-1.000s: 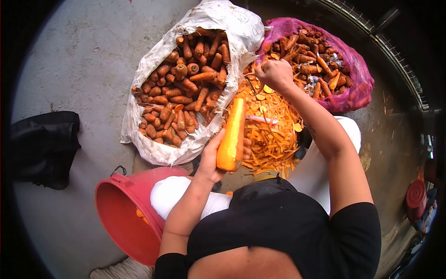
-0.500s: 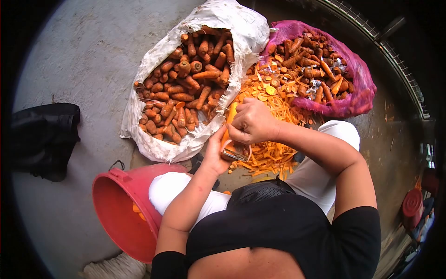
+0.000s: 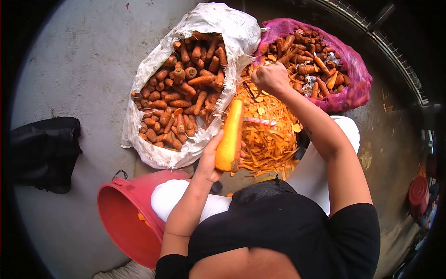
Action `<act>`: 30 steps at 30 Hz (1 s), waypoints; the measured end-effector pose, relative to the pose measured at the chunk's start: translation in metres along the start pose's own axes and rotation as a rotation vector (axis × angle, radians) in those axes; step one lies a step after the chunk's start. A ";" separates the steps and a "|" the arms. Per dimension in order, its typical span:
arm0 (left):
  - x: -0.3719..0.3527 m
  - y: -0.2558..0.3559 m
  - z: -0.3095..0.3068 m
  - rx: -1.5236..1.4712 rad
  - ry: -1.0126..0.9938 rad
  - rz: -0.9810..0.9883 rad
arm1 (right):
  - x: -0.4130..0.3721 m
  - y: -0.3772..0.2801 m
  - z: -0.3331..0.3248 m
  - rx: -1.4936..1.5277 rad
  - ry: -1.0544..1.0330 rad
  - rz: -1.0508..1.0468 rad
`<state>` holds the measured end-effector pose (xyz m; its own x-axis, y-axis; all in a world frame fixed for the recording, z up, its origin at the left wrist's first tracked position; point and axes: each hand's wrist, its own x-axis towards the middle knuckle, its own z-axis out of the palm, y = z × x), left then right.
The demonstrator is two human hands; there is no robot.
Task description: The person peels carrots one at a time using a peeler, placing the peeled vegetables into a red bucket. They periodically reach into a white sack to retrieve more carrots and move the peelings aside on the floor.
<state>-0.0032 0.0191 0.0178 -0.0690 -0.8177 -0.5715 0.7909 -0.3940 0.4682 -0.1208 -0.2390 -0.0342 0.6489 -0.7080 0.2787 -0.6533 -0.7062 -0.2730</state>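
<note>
My left hand (image 3: 212, 158) is closed around a large, partly peeled carrot (image 3: 229, 139), its thick end towards me. The carrot is bright orange, with a darker strip along its right side. Farther forward and to the right, my right hand (image 3: 271, 77) is a fist around a peeler (image 3: 251, 91); only its thin dark frame shows below the fingers, apart from the carrot. Beneath both hands lies a heap of orange peelings (image 3: 272, 149) mixed with cut carrot slices. On the heap rests a slim pink-and-white object (image 3: 260, 121) that I cannot identify.
A white sack (image 3: 155, 160) of unpeeled carrots lies open ahead on the left. Beyond the heap is a pink mesh sack (image 3: 360, 79) with carrots and scraps. A red bucket (image 3: 132, 186) lies tipped by my left knee, some orange pieces inside. Black cloth (image 3: 44, 151) lies far left.
My right hand has moved forward and right with the peeler, away from the carrot's near end. The carrot in my left hand now shows more of its surface.
</note>
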 end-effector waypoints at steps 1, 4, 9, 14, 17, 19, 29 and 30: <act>0.002 0.001 -0.001 -0.033 -0.007 0.013 | 0.000 0.000 -0.002 0.047 0.020 0.039; 0.009 0.003 -0.009 -0.080 0.052 0.064 | 0.000 -0.026 -0.018 0.371 0.005 0.118; 0.019 0.003 -0.007 -0.165 0.207 0.078 | -0.037 -0.083 -0.042 0.542 0.093 -0.518; 0.028 -0.005 -0.012 -0.181 0.220 -0.008 | -0.058 -0.098 -0.046 0.585 0.146 -0.647; 0.030 -0.005 -0.009 -0.186 0.190 -0.016 | -0.057 -0.096 -0.044 0.581 0.160 -0.637; 0.029 -0.009 -0.013 -0.180 0.153 -0.029 | -0.059 -0.096 -0.041 0.585 0.164 -0.642; 0.005 -0.013 -0.005 -0.049 0.050 -0.032 | -0.002 -0.005 -0.016 -0.089 -0.055 -0.283; 0.005 -0.011 -0.001 -0.057 0.014 -0.025 | -0.001 0.015 -0.003 -0.125 0.030 -0.198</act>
<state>-0.0113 0.0204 0.0091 -0.0813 -0.8017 -0.5921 0.8224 -0.3896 0.4146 -0.1327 -0.2487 -0.0359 0.7588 -0.5536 0.3432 -0.5587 -0.8240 -0.0942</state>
